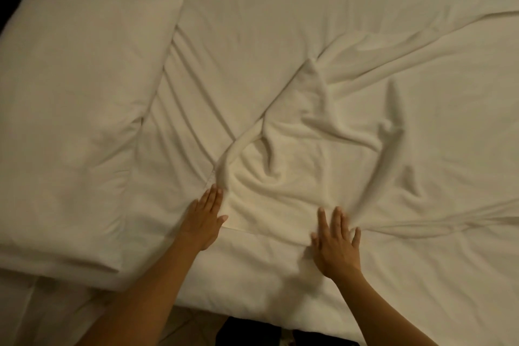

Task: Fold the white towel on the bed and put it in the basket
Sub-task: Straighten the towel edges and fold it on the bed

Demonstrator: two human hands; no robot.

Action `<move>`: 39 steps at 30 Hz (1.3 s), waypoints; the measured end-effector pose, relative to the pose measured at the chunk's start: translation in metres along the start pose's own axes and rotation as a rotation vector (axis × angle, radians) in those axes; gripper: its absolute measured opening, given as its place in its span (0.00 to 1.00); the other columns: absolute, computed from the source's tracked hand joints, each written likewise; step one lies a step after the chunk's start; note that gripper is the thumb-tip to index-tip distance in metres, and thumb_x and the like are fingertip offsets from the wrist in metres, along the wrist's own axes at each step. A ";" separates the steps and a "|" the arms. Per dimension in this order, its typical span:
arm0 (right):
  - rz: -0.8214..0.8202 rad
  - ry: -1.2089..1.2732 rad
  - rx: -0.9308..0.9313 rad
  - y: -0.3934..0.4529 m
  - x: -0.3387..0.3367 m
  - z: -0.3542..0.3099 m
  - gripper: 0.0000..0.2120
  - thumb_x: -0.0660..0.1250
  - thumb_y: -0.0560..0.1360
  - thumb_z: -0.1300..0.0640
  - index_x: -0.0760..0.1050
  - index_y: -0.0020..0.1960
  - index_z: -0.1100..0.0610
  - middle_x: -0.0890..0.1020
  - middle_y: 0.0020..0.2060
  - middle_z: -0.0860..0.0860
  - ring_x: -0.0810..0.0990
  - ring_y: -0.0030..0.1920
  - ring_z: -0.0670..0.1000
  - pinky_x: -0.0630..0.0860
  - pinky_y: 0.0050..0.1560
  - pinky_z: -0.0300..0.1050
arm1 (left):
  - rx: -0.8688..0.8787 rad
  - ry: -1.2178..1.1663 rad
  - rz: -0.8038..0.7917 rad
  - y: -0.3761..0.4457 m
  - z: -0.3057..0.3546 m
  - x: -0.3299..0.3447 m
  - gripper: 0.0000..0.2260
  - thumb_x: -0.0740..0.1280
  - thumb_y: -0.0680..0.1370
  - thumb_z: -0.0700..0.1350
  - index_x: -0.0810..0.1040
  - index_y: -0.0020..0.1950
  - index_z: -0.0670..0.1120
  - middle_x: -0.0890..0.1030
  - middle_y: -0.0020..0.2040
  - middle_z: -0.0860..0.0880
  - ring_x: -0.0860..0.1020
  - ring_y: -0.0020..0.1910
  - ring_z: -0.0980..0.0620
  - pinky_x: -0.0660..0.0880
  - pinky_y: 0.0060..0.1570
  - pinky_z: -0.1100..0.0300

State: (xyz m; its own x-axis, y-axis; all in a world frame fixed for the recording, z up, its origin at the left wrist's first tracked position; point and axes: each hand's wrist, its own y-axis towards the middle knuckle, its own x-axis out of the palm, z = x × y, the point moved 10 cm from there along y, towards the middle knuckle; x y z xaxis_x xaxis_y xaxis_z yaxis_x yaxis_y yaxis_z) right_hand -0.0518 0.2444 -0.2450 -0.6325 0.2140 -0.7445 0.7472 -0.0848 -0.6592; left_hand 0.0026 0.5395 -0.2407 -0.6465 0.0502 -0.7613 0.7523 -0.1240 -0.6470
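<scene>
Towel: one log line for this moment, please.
towel: crumpled, unfolded, on bed | left hand: flat at near-left edge | right hand: flat on near-right edge | basket: not in view

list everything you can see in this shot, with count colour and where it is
crumpled white terry towel: 1, white, on the bed sheet in the middle, near edge by the hands, not yet folded
plump white rectangular pillow: 1, white, left part of the bed, beside the towel
wrinkled white bed sheet: 1, white, covers the whole bed under towel and pillow
floor: dark strip at the bottom edge, too dim to tell more
basket: none in view
left hand: 1, flat with straight fingers at the towel's near left edge
right hand: 1, fingers spread, pressing on the towel's near right edge
</scene>
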 end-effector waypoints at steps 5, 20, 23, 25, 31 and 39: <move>0.125 0.015 0.001 0.011 -0.035 -0.013 0.31 0.32 0.76 0.40 0.38 0.76 0.50 0.42 0.77 0.56 0.40 0.77 0.54 0.37 0.73 0.58 | -0.005 -0.022 0.134 0.009 0.001 -0.034 0.40 0.34 0.75 0.66 0.52 0.76 0.39 0.55 0.77 0.42 0.56 0.76 0.46 0.57 0.72 0.48; 0.398 -0.025 -0.253 0.188 -0.248 -0.038 0.26 0.47 0.82 0.51 0.43 0.77 0.52 0.44 0.77 0.56 0.42 0.77 0.56 0.44 0.75 0.55 | 0.034 -0.241 0.281 0.139 0.062 -0.143 0.25 0.52 0.83 0.49 0.50 0.77 0.43 0.51 0.78 0.46 0.52 0.77 0.51 0.52 0.74 0.54; 0.402 -0.164 -0.319 0.233 -0.282 -0.053 0.30 0.53 0.80 0.58 0.43 0.77 0.50 0.43 0.77 0.55 0.42 0.77 0.56 0.46 0.75 0.56 | 0.072 -0.294 0.361 0.153 0.071 -0.151 0.23 0.53 0.82 0.45 0.54 0.76 0.41 0.56 0.77 0.45 0.56 0.76 0.50 0.55 0.73 0.56; 0.379 -0.219 -0.350 0.258 -0.300 -0.067 0.31 0.54 0.78 0.61 0.44 0.77 0.50 0.44 0.77 0.54 0.43 0.77 0.55 0.46 0.75 0.57 | 0.096 -0.388 0.406 0.159 0.074 -0.155 0.22 0.51 0.82 0.45 0.58 0.75 0.39 0.60 0.76 0.42 0.61 0.75 0.47 0.59 0.73 0.56; 0.159 -0.401 -0.406 0.292 -0.297 -0.095 0.31 0.57 0.78 0.58 0.47 0.77 0.52 0.46 0.77 0.55 0.42 0.77 0.55 0.43 0.75 0.59 | 0.053 -0.582 0.478 0.160 0.072 -0.163 0.21 0.56 0.81 0.40 0.61 0.74 0.41 0.68 0.72 0.43 0.68 0.71 0.47 0.63 0.69 0.59; 0.486 -0.327 -0.461 0.251 -0.314 -0.074 0.20 0.63 0.73 0.62 0.68 0.64 0.58 0.78 0.60 0.56 0.65 0.71 0.56 0.46 0.75 0.55 | -0.024 -0.641 0.601 0.134 0.073 -0.178 0.18 0.63 0.76 0.34 0.75 0.66 0.43 0.82 0.58 0.44 0.81 0.56 0.46 0.78 0.55 0.54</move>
State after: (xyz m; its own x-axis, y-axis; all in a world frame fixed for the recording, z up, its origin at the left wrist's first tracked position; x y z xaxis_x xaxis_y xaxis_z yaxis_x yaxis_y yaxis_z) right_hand 0.3495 0.2279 -0.1693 -0.1832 -0.0497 -0.9818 0.9227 0.3360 -0.1892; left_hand 0.2088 0.4421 -0.1889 -0.0811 -0.5842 -0.8076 0.9861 0.0708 -0.1502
